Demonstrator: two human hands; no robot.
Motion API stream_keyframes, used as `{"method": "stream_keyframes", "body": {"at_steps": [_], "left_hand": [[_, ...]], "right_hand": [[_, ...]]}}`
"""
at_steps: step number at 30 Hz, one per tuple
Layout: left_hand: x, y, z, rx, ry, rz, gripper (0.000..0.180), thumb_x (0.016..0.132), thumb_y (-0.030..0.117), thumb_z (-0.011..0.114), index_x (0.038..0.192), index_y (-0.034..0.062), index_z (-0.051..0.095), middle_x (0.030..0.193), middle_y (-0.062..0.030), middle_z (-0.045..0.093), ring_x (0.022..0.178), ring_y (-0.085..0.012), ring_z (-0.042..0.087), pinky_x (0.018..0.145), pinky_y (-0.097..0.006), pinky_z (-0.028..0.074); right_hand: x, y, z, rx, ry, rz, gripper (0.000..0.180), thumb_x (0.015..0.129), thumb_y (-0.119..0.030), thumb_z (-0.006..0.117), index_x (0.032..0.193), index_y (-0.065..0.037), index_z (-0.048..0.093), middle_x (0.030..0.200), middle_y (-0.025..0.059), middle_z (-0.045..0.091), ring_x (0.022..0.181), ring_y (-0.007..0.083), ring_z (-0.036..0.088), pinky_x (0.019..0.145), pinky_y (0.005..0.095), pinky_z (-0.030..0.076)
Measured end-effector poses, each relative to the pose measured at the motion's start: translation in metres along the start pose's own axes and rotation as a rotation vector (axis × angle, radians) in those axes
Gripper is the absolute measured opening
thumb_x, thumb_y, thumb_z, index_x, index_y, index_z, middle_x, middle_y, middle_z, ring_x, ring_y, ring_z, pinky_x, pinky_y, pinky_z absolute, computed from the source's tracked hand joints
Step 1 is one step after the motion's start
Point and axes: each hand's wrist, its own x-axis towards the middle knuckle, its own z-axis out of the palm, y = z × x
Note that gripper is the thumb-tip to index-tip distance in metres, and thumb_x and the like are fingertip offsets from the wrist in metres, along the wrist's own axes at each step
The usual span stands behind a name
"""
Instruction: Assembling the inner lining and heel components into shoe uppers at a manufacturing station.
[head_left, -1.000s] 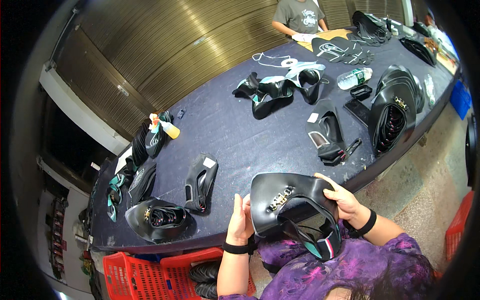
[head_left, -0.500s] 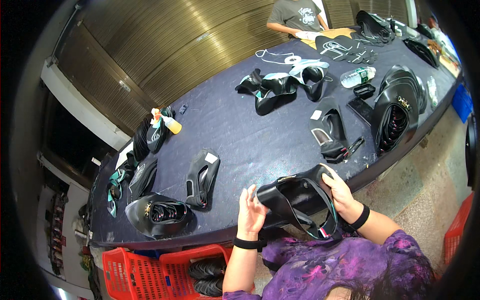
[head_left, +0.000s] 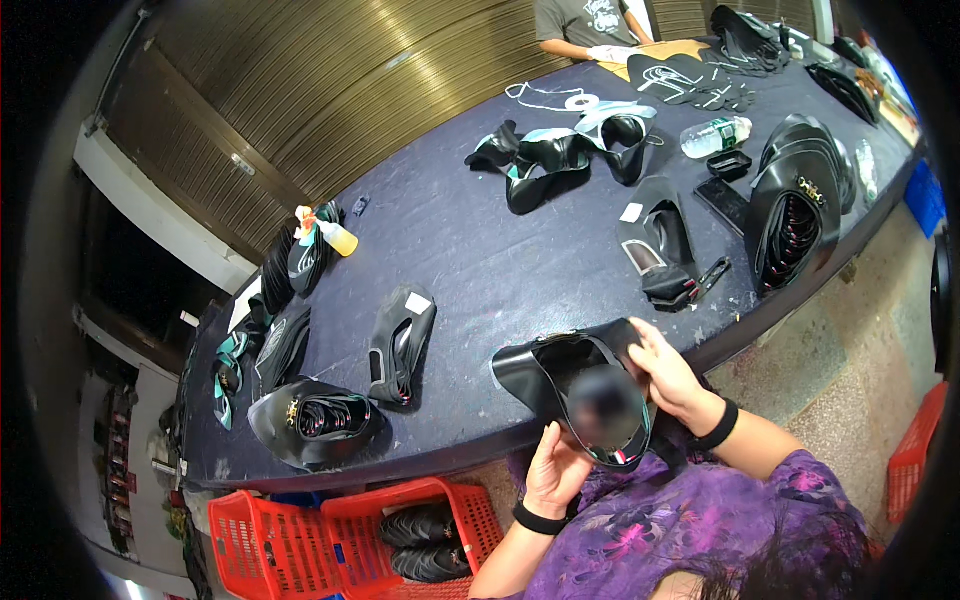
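Note:
A black leather shoe upper [head_left: 522, 378] is held up in front of me at the table's near edge, its opening turned toward me. A small striped tab shows at its lower rim. My right hand [head_left: 668, 372] is closed on the upper's right end, thumb and fingers pinching the leather. My left hand [head_left: 557, 472] is closed on the lower rim near the striped tab; part of its fingers is hidden behind the leather. A blurred patch covers part of the opening. Beyond my right hand lies another black upper [head_left: 640, 258] with a white label.
On the dark table [head_left: 480, 300] stand nested uppers at right [head_left: 800, 240] and left [head_left: 270, 420]. A single upper [head_left: 387, 350], joined uppers [head_left: 545, 180], a water bottle [head_left: 712, 138] and a yellow-liquid bottle [head_left: 340, 240] lie farther off. Red baskets [head_left: 290, 545] stand below. A person [head_left: 590, 25] works across the table.
My left hand has come down from beside the upper's left end to its lower rim and closed there. The upper has shifted slightly left and tilted, with my right hand still on it.

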Motion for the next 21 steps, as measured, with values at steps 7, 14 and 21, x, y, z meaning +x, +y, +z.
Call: {"method": "stream_keyframes", "body": {"at_steps": [7,14,21], "left_hand": [[0.005,0.000,0.001,-0.137,0.070,0.060,0.030,0.084,0.029,0.051,0.095,0.0009,0.055,0.095,-0.0092,0.056,0.087,-0.0202,0.051,0.078,-0.035,0.042],[0.014,-0.004,0.022,-0.127,-0.078,-0.034,0.043,0.086,0.036,0.043,0.108,-0.0008,0.050,0.107,-0.0122,0.054,0.098,-0.0255,0.051,0.089,-0.042,0.038],[0.038,-0.020,0.000,0.096,-0.446,-0.109,0.032,0.075,0.023,0.061,0.103,0.0080,0.057,0.104,-0.0100,0.049,0.086,-0.0179,0.050,0.081,-0.036,0.044]], "right_hand": [[-0.053,-0.095,0.055,-1.674,-0.890,-0.690,0.045,0.066,-0.042,0.064,0.096,-0.010,0.056,0.109,0.0077,0.048,0.112,0.0277,0.037,0.092,0.0442,0.025],[-0.065,-0.081,0.050,-1.483,-1.049,-0.497,0.023,0.072,-0.030,0.063,0.076,-0.008,0.057,0.076,-0.0006,0.054,0.084,0.0165,0.051,0.090,0.0440,0.025],[-0.065,-0.090,0.043,-1.229,-1.012,-0.330,0.018,0.075,-0.027,0.062,0.074,-0.010,0.057,0.076,-0.0023,0.054,0.081,0.0137,0.051,0.092,0.0423,0.021]]}}
